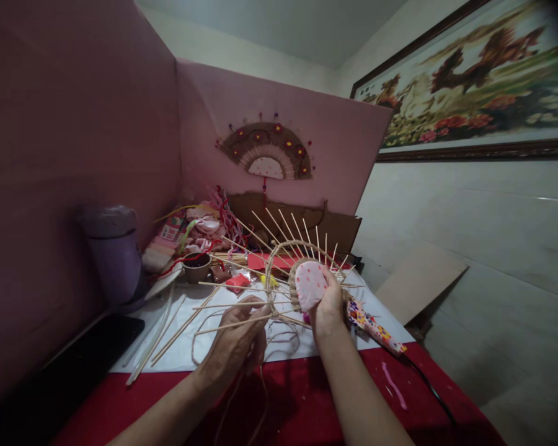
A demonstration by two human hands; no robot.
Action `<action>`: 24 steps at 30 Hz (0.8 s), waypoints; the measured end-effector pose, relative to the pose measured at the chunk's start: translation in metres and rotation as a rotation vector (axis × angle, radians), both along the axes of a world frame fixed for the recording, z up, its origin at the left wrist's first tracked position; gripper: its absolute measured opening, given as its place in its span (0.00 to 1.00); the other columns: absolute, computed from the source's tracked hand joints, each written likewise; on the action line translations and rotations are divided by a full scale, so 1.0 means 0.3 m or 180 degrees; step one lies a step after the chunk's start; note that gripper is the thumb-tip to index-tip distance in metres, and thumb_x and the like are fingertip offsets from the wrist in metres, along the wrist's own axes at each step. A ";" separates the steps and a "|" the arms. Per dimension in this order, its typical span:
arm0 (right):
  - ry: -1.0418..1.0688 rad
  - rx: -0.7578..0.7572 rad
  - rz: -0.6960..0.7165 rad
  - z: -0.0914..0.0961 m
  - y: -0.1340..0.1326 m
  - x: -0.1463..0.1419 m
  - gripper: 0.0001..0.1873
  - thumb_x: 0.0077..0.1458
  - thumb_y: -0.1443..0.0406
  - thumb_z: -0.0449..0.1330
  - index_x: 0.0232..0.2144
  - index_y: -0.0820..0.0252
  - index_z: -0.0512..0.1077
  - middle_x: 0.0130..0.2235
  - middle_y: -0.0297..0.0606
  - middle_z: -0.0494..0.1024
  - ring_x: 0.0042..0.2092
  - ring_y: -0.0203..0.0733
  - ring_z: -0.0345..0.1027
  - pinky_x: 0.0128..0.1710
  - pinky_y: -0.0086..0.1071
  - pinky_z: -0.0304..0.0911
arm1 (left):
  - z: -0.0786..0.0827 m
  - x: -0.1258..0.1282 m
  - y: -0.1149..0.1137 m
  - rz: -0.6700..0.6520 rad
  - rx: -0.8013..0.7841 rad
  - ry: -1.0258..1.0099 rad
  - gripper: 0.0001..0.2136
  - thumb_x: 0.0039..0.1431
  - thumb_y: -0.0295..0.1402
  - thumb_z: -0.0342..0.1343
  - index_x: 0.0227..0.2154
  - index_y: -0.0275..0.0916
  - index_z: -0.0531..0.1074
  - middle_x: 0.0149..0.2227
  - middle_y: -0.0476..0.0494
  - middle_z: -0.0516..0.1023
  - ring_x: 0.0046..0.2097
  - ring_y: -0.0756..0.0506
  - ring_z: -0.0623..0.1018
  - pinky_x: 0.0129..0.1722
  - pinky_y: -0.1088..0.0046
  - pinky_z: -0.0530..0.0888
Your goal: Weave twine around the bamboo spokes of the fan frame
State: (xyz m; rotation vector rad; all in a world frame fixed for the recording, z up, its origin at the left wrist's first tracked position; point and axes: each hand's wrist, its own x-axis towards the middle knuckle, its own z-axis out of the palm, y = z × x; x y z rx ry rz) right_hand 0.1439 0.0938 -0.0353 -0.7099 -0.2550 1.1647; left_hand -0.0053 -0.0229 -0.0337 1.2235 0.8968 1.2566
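Note:
My right hand (329, 305) grips a half-made fan (307, 282): a pink dotted half-round pad with thin wooden sticks fanning out and jute twine woven around them. My left hand (242, 337) is closed in a pinch on the jute twine (279, 337) at the fan's lower left, between the sticks. Loose twine loops down onto the white sheet (186, 347) below both hands. A floral-patterned tool (374, 327) lies just right of my right wrist.
A finished fan (267, 152) hangs on the pink board behind. A purple cup (114, 251), a small brown bowl (198, 267), red scraps, ribbon and craft packets crowd the back left. Loose sticks (167, 337) lie on the sheet. A red cloth (307, 396) covers the table's front.

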 end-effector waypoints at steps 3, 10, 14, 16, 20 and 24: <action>0.0067 -0.0055 -0.0050 0.013 -0.007 -0.005 0.13 0.46 0.63 0.58 0.34 0.65 0.71 0.24 0.32 0.77 0.25 0.36 0.71 0.33 0.32 0.70 | -0.001 0.000 -0.002 0.0030 0.0090 0.0035 0.12 0.56 0.44 0.48 0.28 0.39 0.63 0.08 0.58 0.62 0.09 0.56 0.54 0.09 0.82 0.48; 0.0044 0.0058 -0.0074 0.008 -0.009 0.001 0.10 0.45 0.64 0.57 0.31 0.63 0.70 0.24 0.32 0.77 0.26 0.36 0.71 0.33 0.32 0.69 | -0.005 -0.005 -0.012 -0.0072 0.0329 -0.0068 0.08 0.56 0.38 0.50 0.32 0.38 0.62 0.15 0.56 0.66 0.15 0.57 0.59 0.16 0.81 0.53; 0.0012 0.0089 0.0009 0.004 -0.011 0.007 0.09 0.44 0.63 0.58 0.28 0.63 0.70 0.24 0.33 0.77 0.25 0.36 0.71 0.33 0.33 0.69 | -0.008 -0.008 -0.012 -0.0022 0.0151 0.0024 0.09 0.56 0.39 0.51 0.31 0.38 0.62 0.13 0.56 0.66 0.14 0.57 0.57 0.15 0.81 0.49; 0.0041 0.0083 0.0020 0.004 -0.011 0.006 0.08 0.44 0.63 0.58 0.28 0.63 0.70 0.24 0.32 0.76 0.25 0.36 0.71 0.33 0.33 0.69 | -0.010 -0.010 -0.010 -0.0033 0.0060 0.0016 0.09 0.55 0.39 0.52 0.32 0.38 0.62 0.12 0.56 0.65 0.13 0.57 0.57 0.14 0.81 0.49; 0.0102 0.0094 -0.0085 0.004 -0.005 0.006 0.08 0.44 0.64 0.58 0.29 0.63 0.69 0.24 0.32 0.76 0.26 0.35 0.71 0.33 0.32 0.69 | -0.010 -0.009 -0.011 -0.0094 0.0094 -0.0098 0.09 0.55 0.38 0.52 0.33 0.39 0.62 0.10 0.58 0.64 0.12 0.57 0.54 0.13 0.81 0.47; 0.0036 -0.0002 -0.0160 0.002 0.003 0.011 0.10 0.44 0.64 0.57 0.30 0.63 0.70 0.26 0.33 0.76 0.27 0.36 0.71 0.31 0.31 0.69 | -0.003 0.001 -0.015 0.0050 0.0023 -0.0179 0.09 0.54 0.39 0.52 0.32 0.38 0.63 0.09 0.58 0.62 0.12 0.57 0.52 0.12 0.81 0.45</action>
